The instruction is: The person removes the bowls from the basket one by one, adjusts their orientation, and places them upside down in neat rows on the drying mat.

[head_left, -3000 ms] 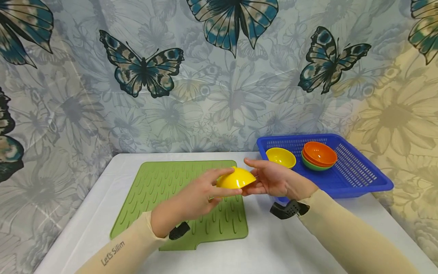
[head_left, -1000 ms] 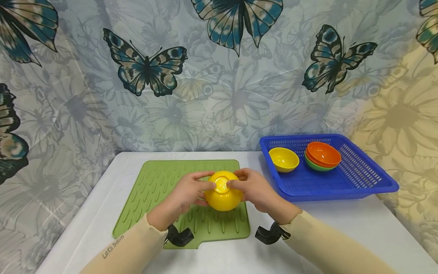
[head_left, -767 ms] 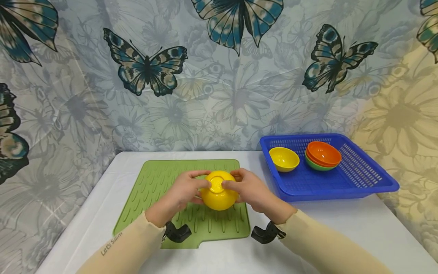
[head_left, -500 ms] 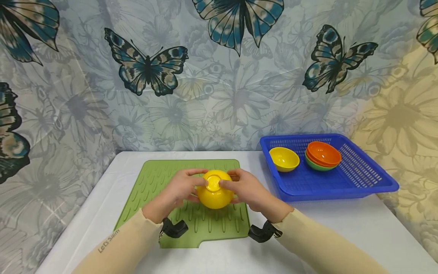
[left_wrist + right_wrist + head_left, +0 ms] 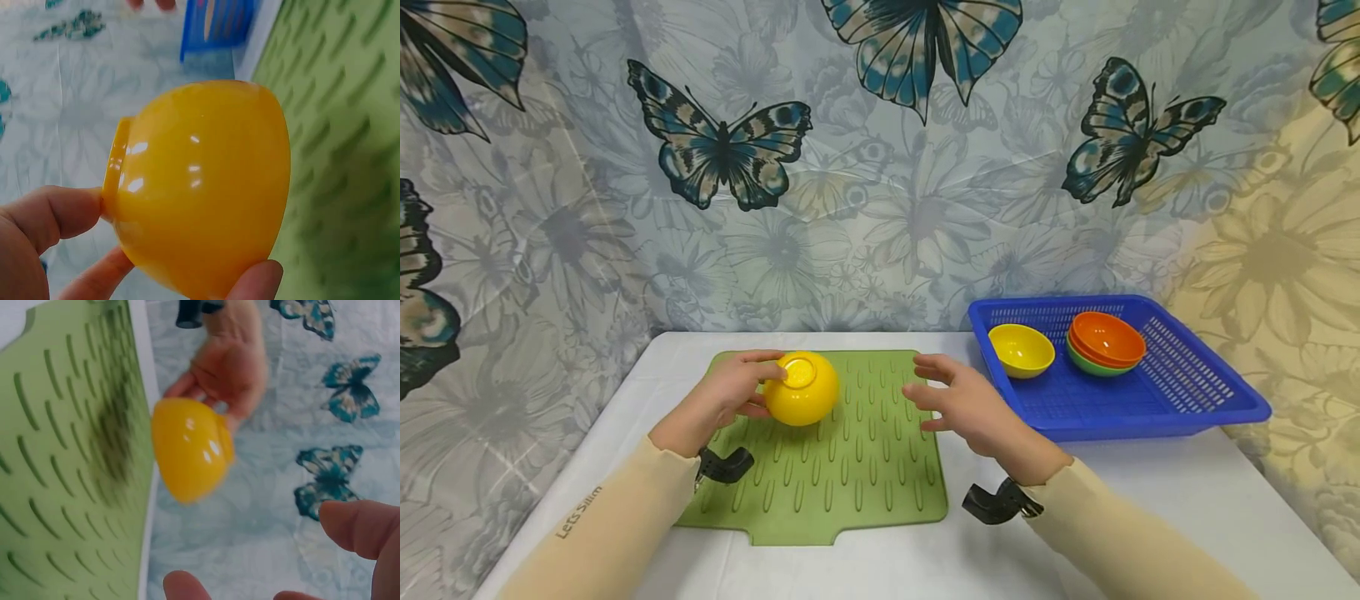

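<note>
The left hand (image 5: 724,395) grips an upside-down yellow bowl (image 5: 805,398) above the green mat (image 5: 865,471). The right hand (image 5: 968,407), fingers loosely spread, hovers nearby holding nothing.

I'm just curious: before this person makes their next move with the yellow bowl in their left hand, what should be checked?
The next move is perhaps setting it down, so:
1. Left hand has hold of the yellow bowl: ok, gripped at one side.
2. Bowl turned upside down: ok, its foot ring faces up, slightly tilted.
3. Room on the green mat: ok, no other bowl is seen on it.
4. Right hand out of the way: ok, empty and apart from the bowl.
5. Bowl resting on the mat: not ok, it is held above it.
6. Inside dry: cannot tell, it is hidden.
</note>
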A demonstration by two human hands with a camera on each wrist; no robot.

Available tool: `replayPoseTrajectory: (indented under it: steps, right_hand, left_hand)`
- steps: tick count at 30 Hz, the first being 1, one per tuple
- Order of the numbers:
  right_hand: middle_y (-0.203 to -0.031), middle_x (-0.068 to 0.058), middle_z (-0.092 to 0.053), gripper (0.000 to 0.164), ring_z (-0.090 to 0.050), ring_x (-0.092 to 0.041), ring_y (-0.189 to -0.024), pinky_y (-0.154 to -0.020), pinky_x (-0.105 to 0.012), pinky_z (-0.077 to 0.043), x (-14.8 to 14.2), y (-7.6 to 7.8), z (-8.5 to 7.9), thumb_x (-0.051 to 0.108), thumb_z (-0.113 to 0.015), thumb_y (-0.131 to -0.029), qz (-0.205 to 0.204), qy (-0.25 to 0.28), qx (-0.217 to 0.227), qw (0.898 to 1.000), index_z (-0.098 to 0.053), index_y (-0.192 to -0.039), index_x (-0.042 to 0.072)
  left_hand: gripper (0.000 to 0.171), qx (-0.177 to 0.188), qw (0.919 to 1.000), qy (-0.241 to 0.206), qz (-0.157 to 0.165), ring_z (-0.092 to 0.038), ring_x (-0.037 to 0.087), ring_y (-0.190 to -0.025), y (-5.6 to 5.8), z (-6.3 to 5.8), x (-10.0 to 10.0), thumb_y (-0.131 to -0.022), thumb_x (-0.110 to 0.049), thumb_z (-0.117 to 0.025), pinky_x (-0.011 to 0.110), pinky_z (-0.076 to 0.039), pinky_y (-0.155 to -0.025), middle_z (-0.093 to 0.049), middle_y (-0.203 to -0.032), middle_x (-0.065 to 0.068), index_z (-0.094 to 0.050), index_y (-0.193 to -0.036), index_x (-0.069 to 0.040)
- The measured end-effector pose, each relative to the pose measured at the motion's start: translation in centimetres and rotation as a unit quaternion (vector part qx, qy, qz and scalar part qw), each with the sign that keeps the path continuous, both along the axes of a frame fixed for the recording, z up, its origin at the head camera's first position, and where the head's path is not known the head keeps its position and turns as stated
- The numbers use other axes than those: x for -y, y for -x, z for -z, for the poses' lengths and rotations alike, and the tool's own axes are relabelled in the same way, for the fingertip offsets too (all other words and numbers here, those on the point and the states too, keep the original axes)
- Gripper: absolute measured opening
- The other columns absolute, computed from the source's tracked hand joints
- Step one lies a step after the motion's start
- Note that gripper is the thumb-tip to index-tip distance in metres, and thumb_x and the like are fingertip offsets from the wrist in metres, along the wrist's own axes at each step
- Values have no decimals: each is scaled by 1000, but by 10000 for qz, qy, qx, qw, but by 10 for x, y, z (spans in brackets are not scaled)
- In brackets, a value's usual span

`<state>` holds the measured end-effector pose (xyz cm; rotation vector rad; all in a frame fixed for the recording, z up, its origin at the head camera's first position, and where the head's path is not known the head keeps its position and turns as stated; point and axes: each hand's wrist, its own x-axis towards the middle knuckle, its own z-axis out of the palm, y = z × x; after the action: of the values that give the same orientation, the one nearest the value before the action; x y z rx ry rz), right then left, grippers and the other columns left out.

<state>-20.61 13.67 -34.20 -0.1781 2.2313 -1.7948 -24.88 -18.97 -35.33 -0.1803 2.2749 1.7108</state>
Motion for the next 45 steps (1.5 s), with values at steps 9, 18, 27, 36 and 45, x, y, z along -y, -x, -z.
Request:
replayPoseTrajectory:
  steps: [9,18,27,36,45]
  right_hand:
    - [-158,-16,-29,68,-44,-44,-132,-93,-50,-52,-46,7,-26,24,-66,-99,-37,315,-283,9991,-32,-156,9]
    - [-160,-18,-23,78,-40,-46,-133,-95,-46,-50,-109,20,-49,38,-62,-99,379,409,-251,9981,-22,-159,9]
    - [-164,-17,-8,86,-32,-50,-137,-99,-50,-46,-154,50,-47,42,-61,-99,785,-49,438,9959,-10,-161,11]
    - [-164,-16,5,84,-17,-46,-144,-99,-53,-46,-183,82,-34,34,-58,-102,1067,-159,1338,9851,-3,-161,9]
    - [-163,-22,6,88,-3,-38,-148,-95,-56,-48,-198,99,-17,25,-63,-100,1482,280,1766,9727,-3,-159,1]
  left_hand:
    - [66,243,9992,83,-298,-69,36,-90,20,7,46,-96,-23,-63,45,-60,-75,-22,-154,33,-36,-155,-10]
    - [69,508,9970,177,-552,-65,41,-100,35,16,69,-96,-25,-64,44,-59,-76,-18,-154,35,-34,-157,-12]
    - [66,617,9958,336,-592,-53,48,-120,46,27,79,-99,-26,-61,44,-59,-78,-14,-155,37,-33,-157,-11]
    - [66,752,9944,419,-612,-49,46,-123,52,41,82,-98,-23,-60,41,-60,-73,-14,-155,37,-34,-156,-10]
    - [64,725,9940,547,-603,-66,31,-89,54,42,80,-98,-22,-59,39,-61,-69,-20,-154,35,-34,-156,-8]
